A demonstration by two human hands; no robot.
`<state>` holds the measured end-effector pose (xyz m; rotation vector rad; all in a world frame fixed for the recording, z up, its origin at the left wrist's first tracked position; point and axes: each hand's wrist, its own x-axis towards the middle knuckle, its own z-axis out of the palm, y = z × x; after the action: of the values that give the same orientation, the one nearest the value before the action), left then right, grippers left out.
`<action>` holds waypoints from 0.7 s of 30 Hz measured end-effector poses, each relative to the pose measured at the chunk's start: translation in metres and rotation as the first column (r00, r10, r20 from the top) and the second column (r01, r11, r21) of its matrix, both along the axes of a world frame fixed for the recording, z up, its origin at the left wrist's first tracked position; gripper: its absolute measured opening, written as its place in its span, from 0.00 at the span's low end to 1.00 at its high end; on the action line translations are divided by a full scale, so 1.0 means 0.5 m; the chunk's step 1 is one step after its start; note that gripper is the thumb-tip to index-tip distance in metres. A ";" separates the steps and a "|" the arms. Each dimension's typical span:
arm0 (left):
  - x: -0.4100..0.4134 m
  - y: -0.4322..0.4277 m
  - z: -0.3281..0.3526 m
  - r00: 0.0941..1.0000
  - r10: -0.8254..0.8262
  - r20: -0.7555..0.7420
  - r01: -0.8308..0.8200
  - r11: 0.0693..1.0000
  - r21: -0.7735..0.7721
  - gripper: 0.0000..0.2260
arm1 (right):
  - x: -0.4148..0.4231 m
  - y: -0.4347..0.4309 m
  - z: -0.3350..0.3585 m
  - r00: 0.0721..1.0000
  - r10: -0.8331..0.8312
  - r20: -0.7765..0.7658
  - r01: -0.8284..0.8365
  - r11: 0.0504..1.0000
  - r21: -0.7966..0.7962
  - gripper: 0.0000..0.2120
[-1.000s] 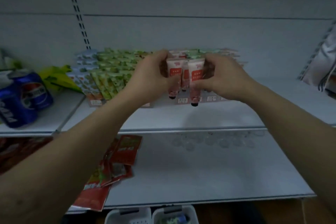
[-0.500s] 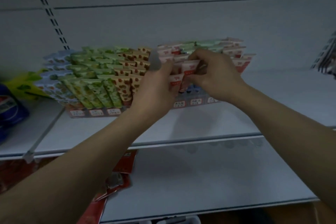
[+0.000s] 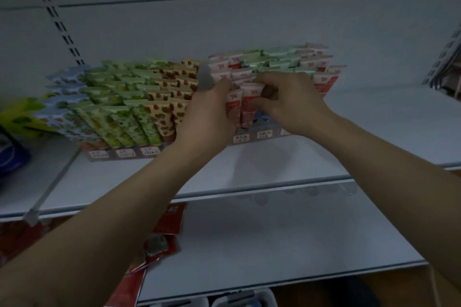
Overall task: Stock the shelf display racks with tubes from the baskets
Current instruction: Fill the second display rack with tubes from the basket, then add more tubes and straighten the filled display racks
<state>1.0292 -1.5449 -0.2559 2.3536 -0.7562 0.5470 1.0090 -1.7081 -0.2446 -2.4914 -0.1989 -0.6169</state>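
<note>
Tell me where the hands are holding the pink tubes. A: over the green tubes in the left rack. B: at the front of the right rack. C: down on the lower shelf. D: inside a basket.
B: the left hand and right hand both grip pink tubes at the front row of the right rack, beside the left rack's green tubes.
</note>
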 end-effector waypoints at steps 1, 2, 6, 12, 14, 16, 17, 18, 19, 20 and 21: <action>0.000 -0.001 0.000 1.000 0.004 0.000 -0.004 1.000 0.011 0.07 | -0.003 -0.002 0.000 1.000 0.003 0.004 -0.003 1.000 -0.009 0.11; 0.001 -0.002 0.001 1.000 0.010 -0.003 -0.010 1.000 0.023 0.07 | -0.004 -0.003 0.000 1.000 0.006 0.009 -0.006 1.000 -0.024 0.10; 0.003 -0.002 -0.001 1.000 0.025 0.009 -0.025 0.999 0.029 0.06 | -0.005 -0.006 -0.003 0.999 0.021 0.036 -0.018 0.998 -0.068 0.11; 0.004 -0.003 -0.006 1.000 0.030 -0.001 -0.030 1.000 -0.005 0.07 | -0.006 -0.007 -0.005 0.998 0.026 0.049 -0.024 0.998 -0.051 0.15; 0.006 -0.004 -0.008 0.999 0.040 -0.010 -0.041 0.999 -0.018 0.06 | -0.005 -0.005 -0.001 0.999 0.032 0.034 -0.031 0.998 -0.050 0.14; 0.008 -0.005 -0.012 0.999 0.051 -0.003 -0.051 0.998 -0.027 0.06 | -0.004 -0.003 0.006 0.999 0.041 0.029 -0.039 0.997 -0.068 0.12; 0.009 -0.005 -0.014 0.998 0.059 -0.002 -0.059 0.998 -0.032 0.06 | -0.003 -0.003 0.009 0.999 0.041 0.027 -0.039 0.996 -0.080 0.12; 0.009 -0.005 -0.014 0.998 0.067 -0.002 -0.067 0.997 -0.038 0.06 | -0.002 -0.003 0.012 0.999 0.035 0.021 -0.033 0.995 -0.091 0.12; 0.011 -0.005 -0.015 0.997 0.073 -0.001 -0.073 0.996 -0.046 0.07 | 0.000 -0.004 0.013 0.999 0.029 0.016 -0.027 0.995 -0.101 0.12; 0.012 -0.005 -0.015 0.997 0.075 0.003 -0.075 0.996 -0.052 0.07 | 0.002 -0.002 0.013 1.000 0.020 0.004 -0.020 0.994 -0.111 0.12; 0.013 -0.006 -0.017 0.997 0.078 0.012 -0.077 0.995 -0.055 0.06 | 0.003 0.001 0.013 1.000 0.016 0.000 -0.016 0.993 -0.116 0.11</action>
<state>1.0358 -1.5477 -0.2643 2.3386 -0.6500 0.6101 1.0107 -1.7078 -0.2381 -2.5988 -0.2620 -0.6155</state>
